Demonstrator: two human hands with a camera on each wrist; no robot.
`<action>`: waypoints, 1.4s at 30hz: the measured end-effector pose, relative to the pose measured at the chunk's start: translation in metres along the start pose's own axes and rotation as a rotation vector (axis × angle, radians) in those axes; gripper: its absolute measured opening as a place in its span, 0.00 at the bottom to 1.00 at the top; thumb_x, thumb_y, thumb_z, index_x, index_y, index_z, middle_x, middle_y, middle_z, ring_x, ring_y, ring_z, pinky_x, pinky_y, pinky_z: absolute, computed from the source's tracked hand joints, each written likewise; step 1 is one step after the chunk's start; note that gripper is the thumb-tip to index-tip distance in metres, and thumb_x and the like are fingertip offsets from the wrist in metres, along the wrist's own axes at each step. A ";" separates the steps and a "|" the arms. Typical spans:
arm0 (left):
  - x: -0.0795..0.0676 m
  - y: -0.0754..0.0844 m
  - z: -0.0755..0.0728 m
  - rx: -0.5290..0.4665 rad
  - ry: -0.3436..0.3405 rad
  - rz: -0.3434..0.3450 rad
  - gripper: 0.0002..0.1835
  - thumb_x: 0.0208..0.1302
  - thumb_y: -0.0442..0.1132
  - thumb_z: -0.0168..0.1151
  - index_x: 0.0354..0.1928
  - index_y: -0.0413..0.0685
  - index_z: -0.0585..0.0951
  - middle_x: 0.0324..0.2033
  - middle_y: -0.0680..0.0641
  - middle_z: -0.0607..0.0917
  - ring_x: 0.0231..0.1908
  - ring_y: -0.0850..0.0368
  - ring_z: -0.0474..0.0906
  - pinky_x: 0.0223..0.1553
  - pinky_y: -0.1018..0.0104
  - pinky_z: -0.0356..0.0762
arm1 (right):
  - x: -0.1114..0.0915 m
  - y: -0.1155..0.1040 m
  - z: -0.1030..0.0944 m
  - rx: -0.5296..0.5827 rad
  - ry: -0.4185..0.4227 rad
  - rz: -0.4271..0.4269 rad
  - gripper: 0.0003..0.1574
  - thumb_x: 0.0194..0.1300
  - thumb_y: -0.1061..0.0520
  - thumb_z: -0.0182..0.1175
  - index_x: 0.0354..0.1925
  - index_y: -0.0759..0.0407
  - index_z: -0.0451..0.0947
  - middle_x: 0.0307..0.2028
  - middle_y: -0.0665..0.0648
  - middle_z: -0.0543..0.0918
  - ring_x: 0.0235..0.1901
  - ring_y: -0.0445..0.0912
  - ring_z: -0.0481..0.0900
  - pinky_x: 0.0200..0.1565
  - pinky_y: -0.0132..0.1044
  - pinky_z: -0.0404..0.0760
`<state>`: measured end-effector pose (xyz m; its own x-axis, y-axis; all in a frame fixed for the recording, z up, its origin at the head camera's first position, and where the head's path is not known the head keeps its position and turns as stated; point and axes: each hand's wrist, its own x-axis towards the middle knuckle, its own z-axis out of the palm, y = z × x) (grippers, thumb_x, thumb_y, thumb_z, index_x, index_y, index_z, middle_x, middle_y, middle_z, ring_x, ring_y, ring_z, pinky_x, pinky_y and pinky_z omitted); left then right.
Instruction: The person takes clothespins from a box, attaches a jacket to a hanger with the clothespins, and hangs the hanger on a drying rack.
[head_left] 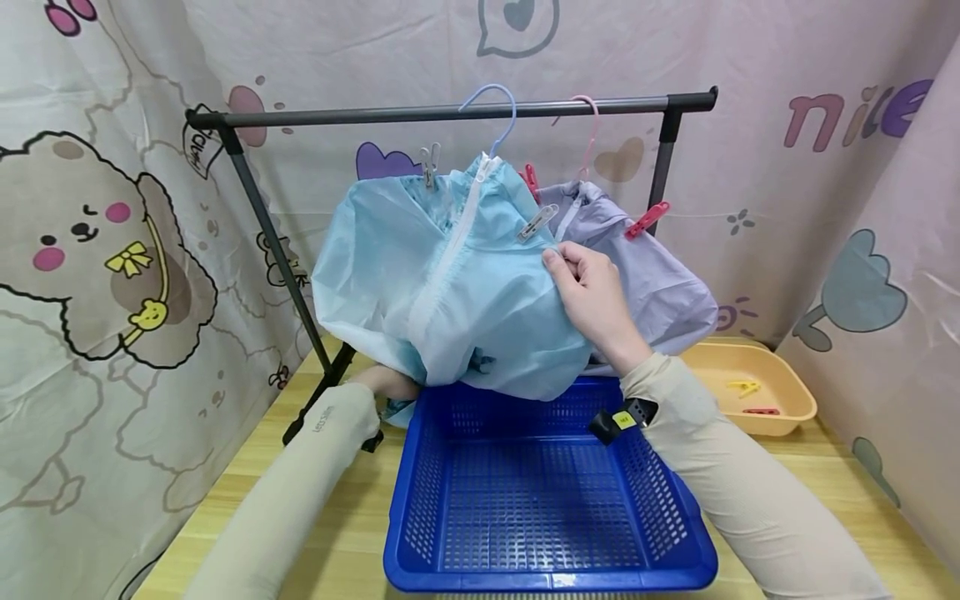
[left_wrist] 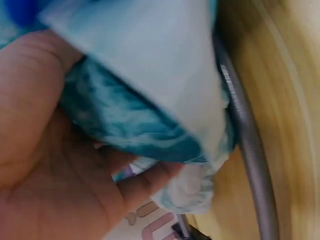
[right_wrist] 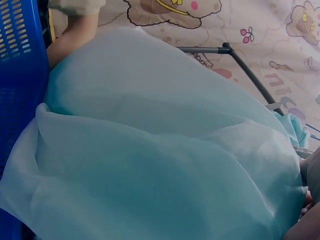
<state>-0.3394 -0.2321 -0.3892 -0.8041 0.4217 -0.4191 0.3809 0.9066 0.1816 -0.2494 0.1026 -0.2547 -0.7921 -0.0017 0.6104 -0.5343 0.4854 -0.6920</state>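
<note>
A light blue zip jacket hangs from a blue hanger, with a grey clothespin and another grey clothespin at its shoulders. My right hand pinches the jacket's fabric just below the right-hand clothespin. In the head view my left hand is at the lower left hem, partly hidden by cloth. The left wrist view is blurred; there the left hand has its palm spread and fingers reaching under the jacket's teal patterned inside, thumb and fingers well apart.
A black rack carries the hanger. Beside the jacket hangs a lilac garment with red clothespins on a pink hanger. A blue basket stands in front. At the right, a yellow tray holds clothespins.
</note>
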 end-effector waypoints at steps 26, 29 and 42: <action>-0.121 0.056 0.040 -0.595 0.356 0.045 0.17 0.80 0.49 0.62 0.51 0.40 0.80 0.25 0.43 0.85 0.21 0.52 0.85 0.25 0.58 0.87 | 0.004 0.009 -0.005 -0.015 0.004 0.034 0.19 0.82 0.47 0.58 0.44 0.59 0.87 0.14 0.36 0.70 0.26 0.42 0.74 0.34 0.35 0.69; -0.124 0.057 0.051 -0.651 0.336 0.038 0.25 0.78 0.48 0.66 0.64 0.36 0.74 0.26 0.42 0.85 0.20 0.51 0.86 0.25 0.54 0.88 | 0.004 0.009 -0.005 -0.013 0.004 0.032 0.18 0.82 0.48 0.58 0.44 0.60 0.86 0.14 0.36 0.69 0.25 0.41 0.73 0.33 0.35 0.69; -0.126 0.055 0.074 -0.892 0.233 0.055 0.41 0.78 0.45 0.66 0.81 0.40 0.55 0.31 0.45 0.86 0.23 0.54 0.86 0.27 0.51 0.89 | 0.005 0.010 -0.007 -0.023 0.008 0.032 0.19 0.82 0.47 0.58 0.44 0.59 0.86 0.14 0.36 0.70 0.26 0.42 0.74 0.33 0.35 0.69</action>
<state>-0.1834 -0.2364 -0.3921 -0.9037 0.3686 -0.2177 0.0059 0.5193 0.8546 -0.2565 0.1133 -0.2565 -0.8062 0.0216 0.5912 -0.5016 0.5049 -0.7024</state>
